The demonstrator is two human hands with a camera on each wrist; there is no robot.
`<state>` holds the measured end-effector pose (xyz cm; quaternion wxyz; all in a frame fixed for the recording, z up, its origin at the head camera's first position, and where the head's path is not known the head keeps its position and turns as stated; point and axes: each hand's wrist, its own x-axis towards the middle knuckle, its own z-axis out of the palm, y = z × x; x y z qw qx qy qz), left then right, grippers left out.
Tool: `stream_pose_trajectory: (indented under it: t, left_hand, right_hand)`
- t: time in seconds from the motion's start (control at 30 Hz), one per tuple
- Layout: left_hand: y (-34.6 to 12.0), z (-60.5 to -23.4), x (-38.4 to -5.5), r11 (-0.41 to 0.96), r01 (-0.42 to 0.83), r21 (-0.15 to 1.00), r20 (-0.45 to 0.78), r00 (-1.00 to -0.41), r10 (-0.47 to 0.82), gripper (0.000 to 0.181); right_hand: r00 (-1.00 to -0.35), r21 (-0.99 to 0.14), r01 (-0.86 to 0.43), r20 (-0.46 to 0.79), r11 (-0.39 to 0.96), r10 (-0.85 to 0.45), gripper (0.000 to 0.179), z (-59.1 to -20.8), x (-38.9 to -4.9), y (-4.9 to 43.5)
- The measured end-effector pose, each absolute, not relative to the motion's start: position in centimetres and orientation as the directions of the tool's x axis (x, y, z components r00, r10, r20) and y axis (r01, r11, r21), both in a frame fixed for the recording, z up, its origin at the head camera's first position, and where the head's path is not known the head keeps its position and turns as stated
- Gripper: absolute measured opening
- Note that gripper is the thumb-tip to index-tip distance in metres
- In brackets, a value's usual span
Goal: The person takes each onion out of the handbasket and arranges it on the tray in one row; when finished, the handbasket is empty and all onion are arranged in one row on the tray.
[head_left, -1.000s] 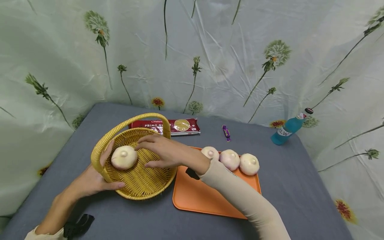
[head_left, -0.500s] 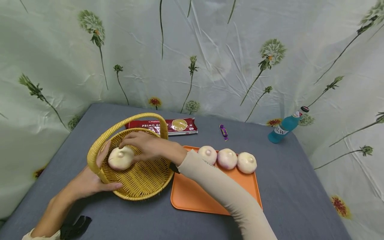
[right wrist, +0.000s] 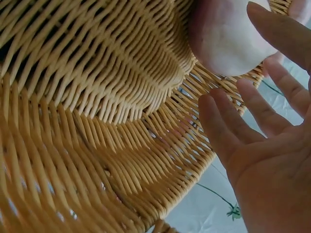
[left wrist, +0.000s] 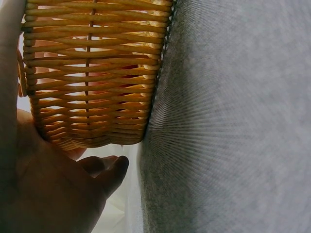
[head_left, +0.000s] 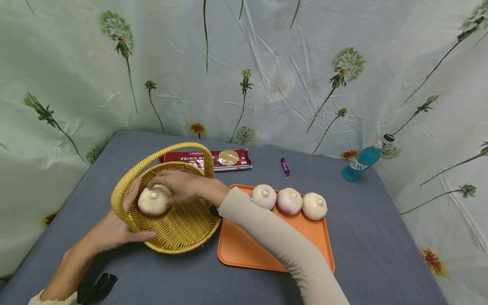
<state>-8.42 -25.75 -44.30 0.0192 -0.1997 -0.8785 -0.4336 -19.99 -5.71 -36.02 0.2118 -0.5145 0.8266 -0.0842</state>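
Note:
A yellow wicker basket with a tall arched handle stands on the left of the table. My left hand holds its left side, thumb near the front rim and fingers along the wall behind the handle. Inside, toward the left wall, lies a round white turnip tinged purple. My right hand reaches into the basket around this turnip. In the right wrist view, the right hand's fingers are spread and fairly straight, with the thumb across the turnip's edge; firm contact cannot be made out.
Right of the basket, an orange tray bears three more turnips along its back edge. Behind the basket lies a red packet. A purple wrapped candy and a blue bottle lie farther right. A floral curtain hangs behind.
My right hand has moved left from the middle of the basket to the turnip inside it, settling there over the last half second. The left hand keeps its hold on the basket.

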Motion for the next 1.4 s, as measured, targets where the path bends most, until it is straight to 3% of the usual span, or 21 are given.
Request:
stream_pose_trajectory:
  t: [0.43,0.67,1.17,1.4]
  left_hand:
    - [-25.7,-44.2,-8.7,0.528,0.404,0.747,0.24,-0.904,0.353,0.143]
    - [-25.5,-44.2,-8.6,0.537,0.416,0.734,0.254,-0.901,0.351,0.143]
    - [-25.6,-44.1,-8.4,0.539,0.373,0.755,0.216,-0.918,0.333,0.141]
    - [-25.6,-44.1,-8.3,0.538,0.357,0.763,0.204,-0.924,0.323,0.141]
  right_hand:
    - [-0.395,-0.397,-0.782,-0.282,0.481,-0.874,0.053,-36.5,-19.8,-6.3]
    - [-0.371,-0.387,-0.794,-0.304,0.469,-0.878,0.062,-36.9,-19.4,-6.4]
    - [-0.403,-0.346,-0.791,-0.324,0.504,-0.856,0.062,-36.4,-19.1,-5.9]
    - [-0.378,-0.35,-0.812,-0.294,0.467,-0.878,0.059,-36.2,-19.3,-4.8]
